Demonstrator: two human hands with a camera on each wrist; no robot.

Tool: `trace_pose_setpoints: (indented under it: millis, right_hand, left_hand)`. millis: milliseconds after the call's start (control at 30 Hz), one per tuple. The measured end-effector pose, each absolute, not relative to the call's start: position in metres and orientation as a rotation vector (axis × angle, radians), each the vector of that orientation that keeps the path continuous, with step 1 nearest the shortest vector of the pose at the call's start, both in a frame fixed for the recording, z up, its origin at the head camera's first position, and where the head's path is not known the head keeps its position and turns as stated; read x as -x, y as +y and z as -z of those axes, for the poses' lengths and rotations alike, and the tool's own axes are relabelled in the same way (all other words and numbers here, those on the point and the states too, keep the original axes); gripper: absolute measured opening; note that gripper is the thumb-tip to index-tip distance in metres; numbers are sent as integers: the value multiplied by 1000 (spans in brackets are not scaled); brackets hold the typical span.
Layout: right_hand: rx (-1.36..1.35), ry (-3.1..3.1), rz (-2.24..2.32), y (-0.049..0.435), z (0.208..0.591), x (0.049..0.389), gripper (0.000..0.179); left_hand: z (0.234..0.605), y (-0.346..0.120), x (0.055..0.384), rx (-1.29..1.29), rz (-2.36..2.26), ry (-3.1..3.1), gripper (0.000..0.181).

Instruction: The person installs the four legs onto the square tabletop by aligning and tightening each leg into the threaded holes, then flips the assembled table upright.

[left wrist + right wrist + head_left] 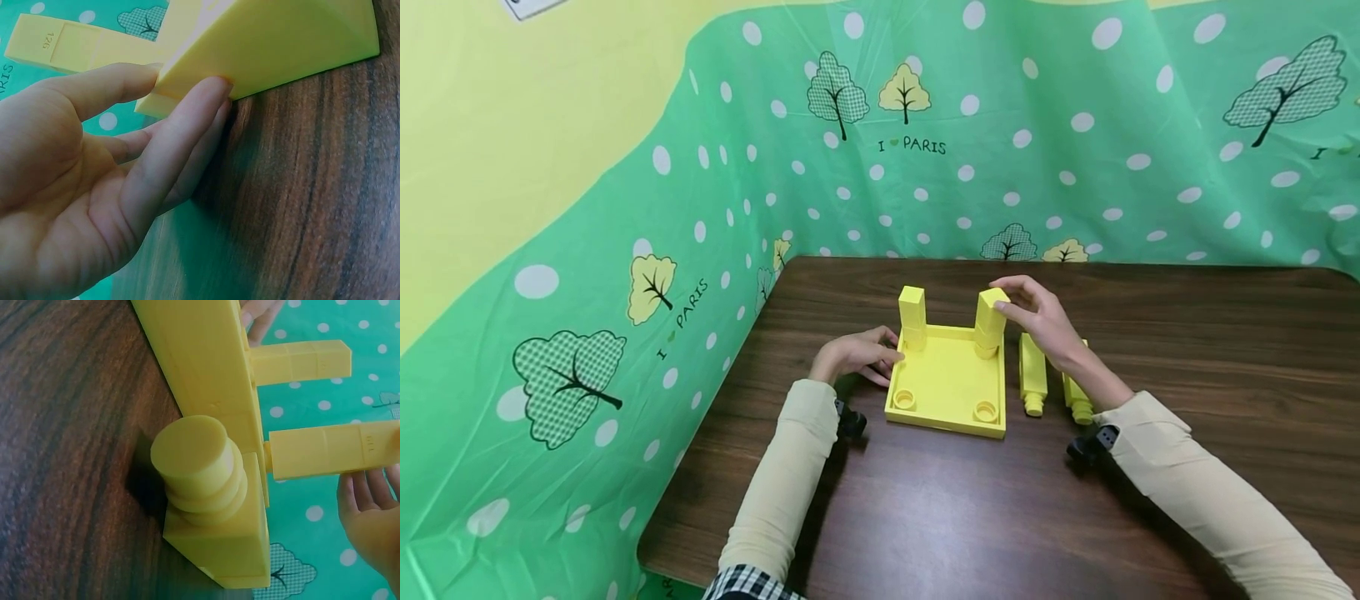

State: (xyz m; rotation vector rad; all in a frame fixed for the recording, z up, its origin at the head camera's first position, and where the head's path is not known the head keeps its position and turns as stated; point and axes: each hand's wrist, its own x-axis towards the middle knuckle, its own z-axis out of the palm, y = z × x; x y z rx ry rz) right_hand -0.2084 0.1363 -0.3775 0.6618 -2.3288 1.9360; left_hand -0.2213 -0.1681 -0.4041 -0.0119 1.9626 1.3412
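Note:
A square yellow tray-like base (947,379) with a raised rim lies on the table, two round sockets showing at its near corners. On its far left corner stands a square yellow leg (913,312). My left hand (859,354) pinches the base's left rim, thumb at the edge and fingers against the outer wall. At the far right corner, my right hand (1043,321) holds the upper end of another upright yellow leg (989,325) between thumb and fingers. In the right wrist view this held leg (319,453) stands at the base, a little of its narrower round end showing.
Two loose yellow legs, one nearer the base (1033,375) and one under my right wrist (1075,392), lie with round ends toward me. The dark wooden table (925,517) meets a green dotted cloth (925,192) at the back and left.

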Motion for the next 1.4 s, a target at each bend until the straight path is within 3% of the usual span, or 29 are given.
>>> trace_pose_setpoints:
  millis: [567,967,1400]
  right_hand:
    - [-551,-2429,-1816,136,377,204,37]
    - [-483,-2529,-1578,125,348,180,35]
    - [-400,-2535,-1533,133,381,201,44]
  left_hand:
    - [403,-169,220,6,-1345,1964,40]
    - [402,-168,219,0,-1335,1969,41]
    - [404,-168,220,1,-1337,1972,40]
